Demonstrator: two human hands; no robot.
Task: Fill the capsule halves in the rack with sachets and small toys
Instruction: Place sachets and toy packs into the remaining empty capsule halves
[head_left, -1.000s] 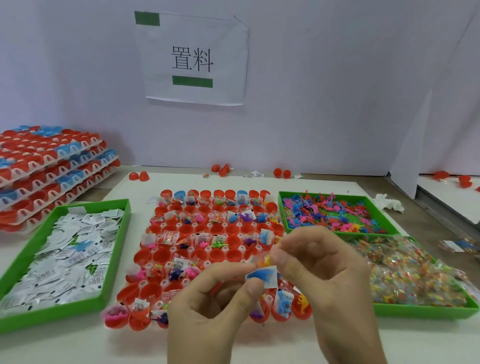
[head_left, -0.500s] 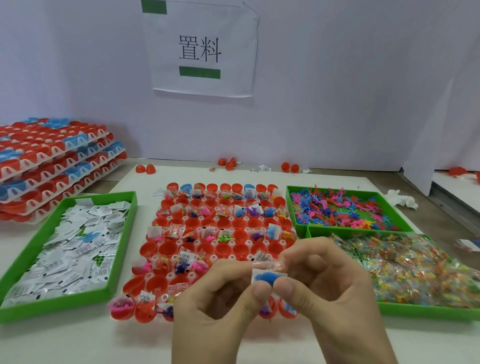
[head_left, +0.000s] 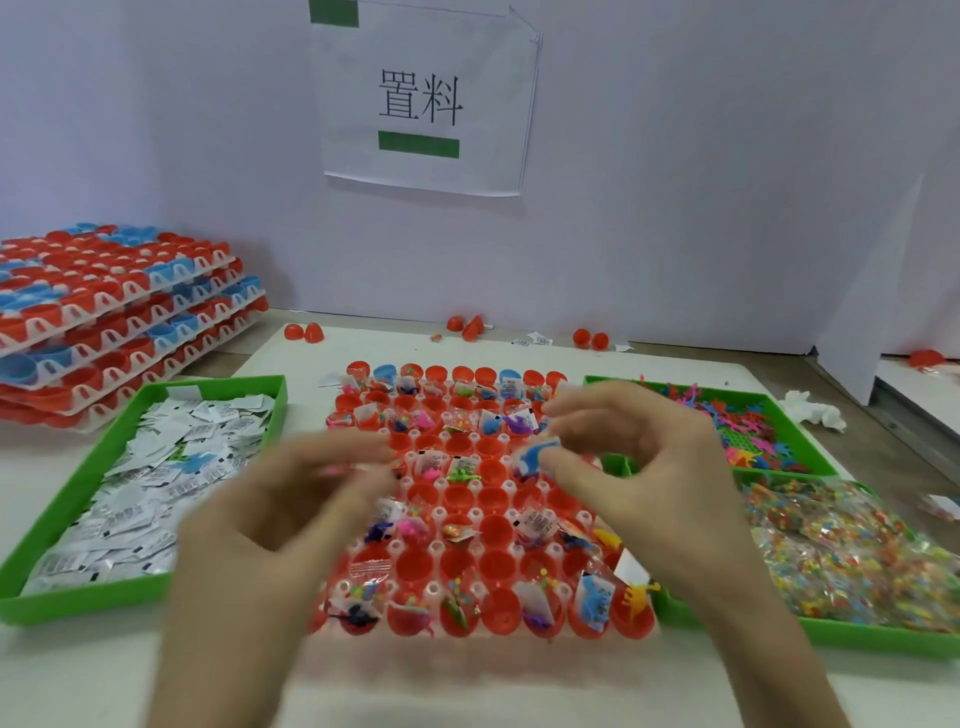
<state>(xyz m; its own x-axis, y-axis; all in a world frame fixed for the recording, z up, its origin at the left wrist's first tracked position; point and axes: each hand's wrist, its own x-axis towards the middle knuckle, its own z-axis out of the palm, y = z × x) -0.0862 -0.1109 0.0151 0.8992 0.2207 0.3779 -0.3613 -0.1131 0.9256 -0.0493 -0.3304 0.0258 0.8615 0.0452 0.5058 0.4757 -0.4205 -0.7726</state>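
Note:
A white rack (head_left: 493, 496) of red capsule halves lies in the middle of the table. Many halves hold a sachet and a small toy; several in the middle rows are bare. My right hand (head_left: 644, 467) hovers over the rack's right side and pinches a blue toy with a white sachet (head_left: 535, 456) between thumb and fingertips. Over the rack's left side my left hand (head_left: 291, 514) is blurred by motion, with its fingertips drawn together. Whether it holds anything cannot be made out.
A green tray of white sachets (head_left: 218, 383) lies left of the rack. Two green trays sit on the right: colourful plastic toys (head_left: 813, 449) behind, clear bead packets (head_left: 831, 638) in front. Stacked racks (head_left: 104, 322) stand far left. Loose red halves (head_left: 304, 331) and a crumpled tissue (head_left: 813, 410) lie behind.
My hands, which together held the blue toy and sachet near the rack's front, have parted. The right hand carried the item up and back; the left moved off to the left.

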